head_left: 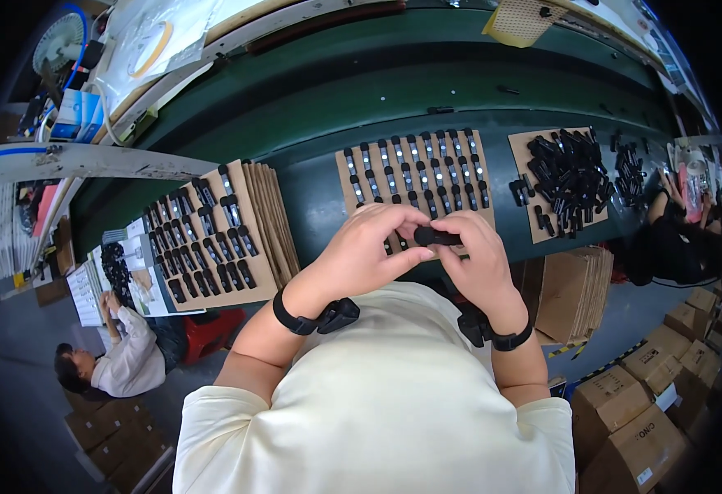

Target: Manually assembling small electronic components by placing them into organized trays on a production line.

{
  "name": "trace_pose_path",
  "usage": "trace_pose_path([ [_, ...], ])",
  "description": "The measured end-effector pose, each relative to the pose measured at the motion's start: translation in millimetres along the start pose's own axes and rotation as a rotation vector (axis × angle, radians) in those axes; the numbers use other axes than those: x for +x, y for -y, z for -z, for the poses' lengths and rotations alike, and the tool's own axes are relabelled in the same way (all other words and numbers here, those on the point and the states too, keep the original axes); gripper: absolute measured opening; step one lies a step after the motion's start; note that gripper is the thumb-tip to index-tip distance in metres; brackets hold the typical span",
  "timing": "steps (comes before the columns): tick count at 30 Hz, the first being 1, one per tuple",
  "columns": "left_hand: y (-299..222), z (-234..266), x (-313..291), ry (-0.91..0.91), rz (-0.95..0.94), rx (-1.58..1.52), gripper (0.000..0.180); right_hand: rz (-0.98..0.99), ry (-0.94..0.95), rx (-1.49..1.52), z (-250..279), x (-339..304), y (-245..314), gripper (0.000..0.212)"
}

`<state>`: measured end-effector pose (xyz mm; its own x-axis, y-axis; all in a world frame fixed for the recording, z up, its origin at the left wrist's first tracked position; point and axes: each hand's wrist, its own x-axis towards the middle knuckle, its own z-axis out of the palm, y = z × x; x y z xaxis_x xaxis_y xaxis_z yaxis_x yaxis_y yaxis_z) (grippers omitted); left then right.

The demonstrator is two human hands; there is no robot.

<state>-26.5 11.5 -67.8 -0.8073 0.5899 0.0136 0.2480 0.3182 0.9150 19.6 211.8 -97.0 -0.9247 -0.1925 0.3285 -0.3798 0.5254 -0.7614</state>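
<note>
In front of my chest, both hands are together around a small black microphone-shaped device (436,237) with a rounded head. My right hand (478,247) grips its body between thumb and fingers. My left hand (371,247) is curled around the headed end, thumb below and fingers above; its exact contact is partly hidden. Just beyond my hands lies a brown cardboard sheet (486,216) with similar devices standing or lying on it in rows. My hands cover its near part.
At left, another cardboard sheet (181,298) with rows of devices tops a stack. A board at right (543,233) carries a loose heap of black pieces (571,173). A seated person (126,362) works at far left, another person (665,247) at far right. Cartons (636,445) stand lower right.
</note>
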Motion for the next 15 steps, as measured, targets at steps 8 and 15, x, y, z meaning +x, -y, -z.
trace_pose_path([
  [8, -12, 14, -11, -0.106, -0.311, 0.015, 0.026, 0.030, -0.067, 0.253, 12, 9, 35, 0.031],
  [15, -18, 17, -17, -0.107, -0.370, 0.012, 0.026, 0.093, -0.067, 0.265, 16, 6, 44, 0.028],
])
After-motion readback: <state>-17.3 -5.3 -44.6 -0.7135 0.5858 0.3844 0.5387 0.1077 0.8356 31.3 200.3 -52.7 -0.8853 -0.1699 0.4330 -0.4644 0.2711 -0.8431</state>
